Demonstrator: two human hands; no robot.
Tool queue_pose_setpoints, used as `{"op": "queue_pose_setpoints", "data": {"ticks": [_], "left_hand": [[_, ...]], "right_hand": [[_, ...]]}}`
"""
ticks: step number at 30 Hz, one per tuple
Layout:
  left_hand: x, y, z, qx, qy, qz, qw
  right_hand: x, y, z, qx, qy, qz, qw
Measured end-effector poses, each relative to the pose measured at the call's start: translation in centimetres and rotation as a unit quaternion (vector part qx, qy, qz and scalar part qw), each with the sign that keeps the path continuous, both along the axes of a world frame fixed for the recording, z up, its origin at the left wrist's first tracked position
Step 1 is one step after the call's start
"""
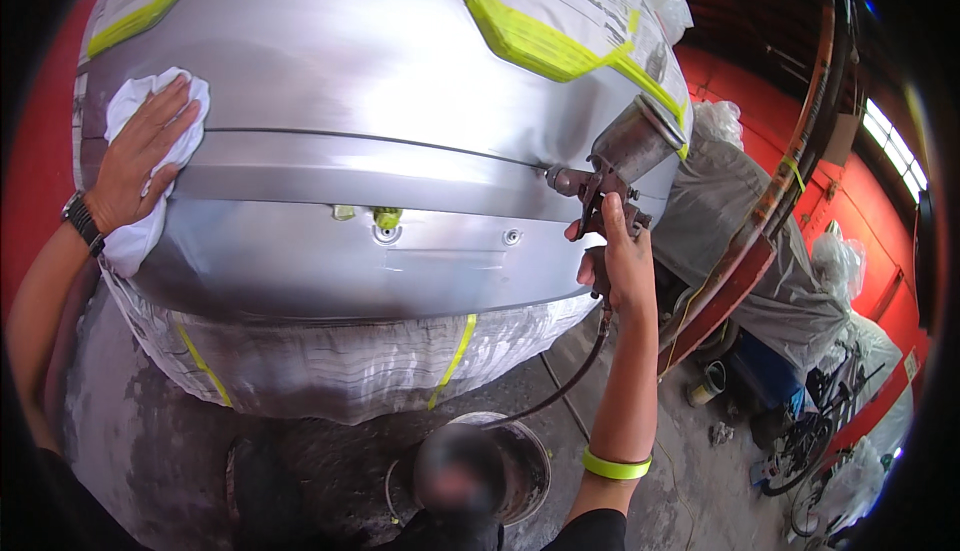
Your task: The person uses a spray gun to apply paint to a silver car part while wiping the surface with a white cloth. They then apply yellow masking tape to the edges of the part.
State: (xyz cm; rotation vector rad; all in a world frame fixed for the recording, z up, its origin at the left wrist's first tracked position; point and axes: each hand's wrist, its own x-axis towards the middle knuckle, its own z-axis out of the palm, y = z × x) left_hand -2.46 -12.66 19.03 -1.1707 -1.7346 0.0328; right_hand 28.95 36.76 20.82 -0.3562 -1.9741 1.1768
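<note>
A silver car tailgate panel (330,51) fills the middle of the view, with a crease running across it. At its left side my left hand (150,156) presses a white cloth (135,241) against the surface, fingers stretched over the cloth. My right hand (625,251) is wrapped around the grip of a spray gun (590,186) with a metal cup (638,141) on top. The gun's nozzle points left, close in front of the panel's right part. A dark hose (570,381) runs down from the gun's handle. Small tape pieces (387,217) sit on the lower panel.
Yellow-green tape (500,36) and masking film (330,366) border the panel. Below stands a bucket (540,451), partly hidden by a blurred dark shape. At right are a rusty metal post (800,141), a grey-covered object (740,241), a can (706,383) and clutter along a red wall.
</note>
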Motion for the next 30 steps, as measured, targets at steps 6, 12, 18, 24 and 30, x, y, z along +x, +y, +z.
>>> {"op": "queue_pose_setpoints", "data": {"ticks": [6,12,18,24,30], "left_hand": [[0.8,-0.9,0.7,-0.018,-0.012,0.009,1.0],[0.4,-1.2,0.6,-0.016,-0.012,-0.015,1.0],[0.4,-0.8,0.7,-0.001,-0.01,-0.027,1.0],[0.6,1.2,1.1,0.012,-0.032,-0.103,0.994],[1.8,5.3,1.9,0.001,-0.052,-0.172,0.984]], "right_hand": [[-1.8,-4.5,0.4,0.006,-0.011,0.052,0.999],[-3.3,-9.1,1.0,-0.002,-0.007,0.08,0.997],[-4.7,-13.2,1.0,0.003,-0.016,0.101,0.995],[-5.8,-18.4,1.0,0.001,-0.012,0.103,0.995],[-6.3,-21.2,0.8,-0.03,0.0,0.121,0.992]]}}
